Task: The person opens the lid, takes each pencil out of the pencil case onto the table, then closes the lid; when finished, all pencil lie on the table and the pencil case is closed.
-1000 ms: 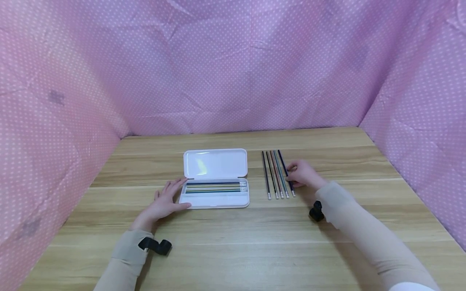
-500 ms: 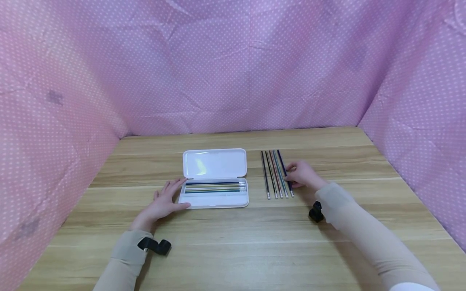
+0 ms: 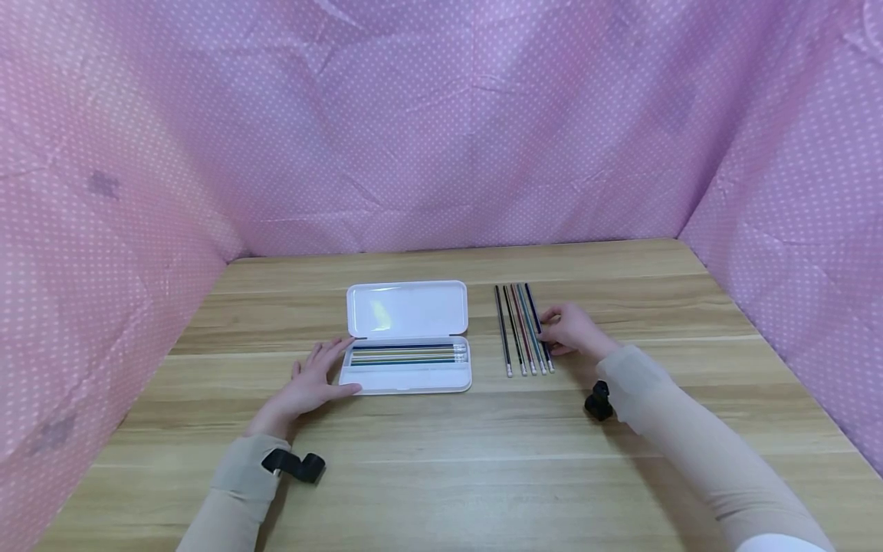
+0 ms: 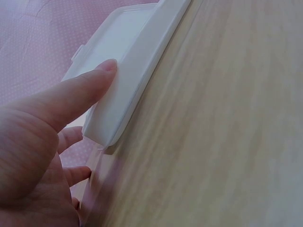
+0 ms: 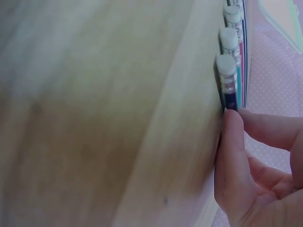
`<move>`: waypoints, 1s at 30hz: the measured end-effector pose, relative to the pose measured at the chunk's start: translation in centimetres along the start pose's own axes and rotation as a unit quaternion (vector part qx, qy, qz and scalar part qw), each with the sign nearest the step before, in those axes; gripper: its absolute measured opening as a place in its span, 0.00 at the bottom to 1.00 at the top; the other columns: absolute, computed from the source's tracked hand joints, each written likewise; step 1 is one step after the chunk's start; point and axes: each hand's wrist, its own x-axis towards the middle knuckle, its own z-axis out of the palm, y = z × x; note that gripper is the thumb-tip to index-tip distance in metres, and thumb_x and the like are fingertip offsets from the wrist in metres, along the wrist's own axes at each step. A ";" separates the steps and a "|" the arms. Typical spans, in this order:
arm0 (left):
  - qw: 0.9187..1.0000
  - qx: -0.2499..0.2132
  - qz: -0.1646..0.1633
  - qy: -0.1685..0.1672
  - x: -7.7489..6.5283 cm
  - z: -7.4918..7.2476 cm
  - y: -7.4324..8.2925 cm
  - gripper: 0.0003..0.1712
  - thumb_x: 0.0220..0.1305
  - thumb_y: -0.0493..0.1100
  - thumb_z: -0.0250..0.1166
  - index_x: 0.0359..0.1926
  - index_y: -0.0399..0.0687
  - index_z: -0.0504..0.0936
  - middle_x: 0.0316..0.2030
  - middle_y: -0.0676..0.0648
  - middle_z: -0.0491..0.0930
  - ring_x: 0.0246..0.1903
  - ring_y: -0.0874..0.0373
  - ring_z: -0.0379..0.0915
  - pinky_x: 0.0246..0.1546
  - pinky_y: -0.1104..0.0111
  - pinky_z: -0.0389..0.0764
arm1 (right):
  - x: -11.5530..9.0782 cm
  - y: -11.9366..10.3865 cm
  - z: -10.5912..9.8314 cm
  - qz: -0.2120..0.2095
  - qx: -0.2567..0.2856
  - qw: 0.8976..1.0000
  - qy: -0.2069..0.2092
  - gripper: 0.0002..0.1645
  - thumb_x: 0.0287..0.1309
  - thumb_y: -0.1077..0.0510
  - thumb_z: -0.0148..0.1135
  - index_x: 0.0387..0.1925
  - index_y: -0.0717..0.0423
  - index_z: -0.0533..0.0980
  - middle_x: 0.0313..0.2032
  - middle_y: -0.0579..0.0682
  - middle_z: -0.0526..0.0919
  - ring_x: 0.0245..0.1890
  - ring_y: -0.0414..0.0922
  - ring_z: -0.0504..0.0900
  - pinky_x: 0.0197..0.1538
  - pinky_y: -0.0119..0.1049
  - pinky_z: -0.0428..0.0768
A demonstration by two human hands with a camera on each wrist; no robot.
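Note:
A white pencil case [image 3: 407, 381] lies with its lid [image 3: 407, 308] folded back, several pencils [image 3: 403, 355] in its rear compartment. At its left end is my left hand [image 3: 312, 385], thumb straight against the front wall and spread fingers near the hinge corner. To the right, several eraser-tipped pencils [image 3: 517, 330] lie side by side. My right hand [image 3: 571, 331] pinches the outermost dark blue pencil [image 3: 532, 305] between thumb and finger. In the right wrist view its white eraser [image 5: 226, 65] shows just beyond the fingertips; the fingers hide part of its shaft.
The wood-grain table [image 3: 441, 468] spreads in front of the case and pencils. A pink dotted cloth [image 3: 441, 138] hangs behind and along both sides. Black wrist cameras [image 3: 297, 465] sit on both sleeves.
The dark blue pencil has shifted slightly left with my right hand, its eraser end now closer to the row. My left hand and the case have stayed in place.

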 end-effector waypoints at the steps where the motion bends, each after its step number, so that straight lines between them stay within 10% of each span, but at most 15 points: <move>1: 1.000 0.000 0.001 0.000 0.0 0.0 0.0 0.52 0.54 0.59 0.68 0.73 0.53 0.51 0.73 0.34 0.42 0.70 0.30 0.24 0.58 0.30 0.24 | 0.0 0.0 0.0 0.001 0.001 1.000 -0.001 0.25 0.58 0.67 0.60 0.55 0.71 0.67 0.38 0.58 0.77 0.30 0.44 0.80 0.35 0.36 0.84; 18: 1.000 0.001 0.008 0.001 0.0 -0.1 0.0 0.52 0.53 0.59 0.69 0.73 0.53 0.52 0.72 0.34 0.43 0.70 0.30 0.25 0.58 0.30 0.25 | -0.6 -1.2 -1.0 -0.042 -0.018 0.999 -0.009 0.28 0.59 0.63 0.60 0.58 0.71 0.66 0.46 0.66 0.78 0.36 0.49 0.83 0.41 0.40 0.84; 30: 1.000 -0.001 0.004 -0.003 0.0 -0.1 0.0 0.53 0.53 0.59 0.68 0.73 0.53 0.51 0.73 0.34 0.42 0.70 0.30 0.24 0.58 0.30 0.24 | -1.9 -4.5 3.5 -0.107 0.020 0.993 -0.054 0.25 0.57 0.66 0.62 0.55 0.70 0.70 0.31 0.51 0.75 0.32 0.49 0.81 0.37 0.42 0.84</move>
